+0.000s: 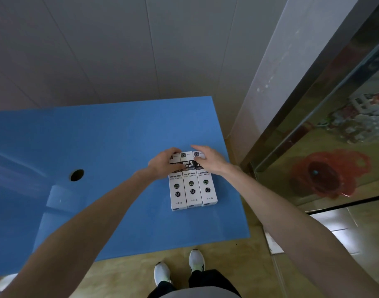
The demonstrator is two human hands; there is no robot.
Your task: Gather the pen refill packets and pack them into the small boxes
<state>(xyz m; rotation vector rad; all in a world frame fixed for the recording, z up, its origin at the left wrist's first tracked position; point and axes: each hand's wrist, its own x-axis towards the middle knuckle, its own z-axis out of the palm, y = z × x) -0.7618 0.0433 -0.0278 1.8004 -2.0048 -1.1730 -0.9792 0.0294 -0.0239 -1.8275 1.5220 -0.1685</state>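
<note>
Head camera looks down on a blue tabletop (111, 134) where three small white boxes lie flat, side by side and touching along their long sides. They form one neat row near the right edge of the tabletop. The left box (177, 190), the middle box (192, 188) and the right box (207, 186) all carry black print, a dark band near the far end and a round mark reading 0.5 near the close end.

Both hands of the person are at the far ends of the boxes. The left hand (166, 163) lies over the far end of the left box, its fingers curled down over the top edge of the box and its thumb stretched across the dark band toward the middle box. The right hand (207, 159) rests on the far end of the right box; its fingers are nearly straight and point to the far left, with the fingertips reaching over the top of that box. The far end of the middle box shows between the two hands. I cannot tell whether either hand really clamps a box or only presses on it.

A round dark hole (77, 175) sits in the tabletop, well apart to the left of the boxes. Below, the person's two white shoes (196, 260) stand on a yellowish floor (124, 274).
</note>
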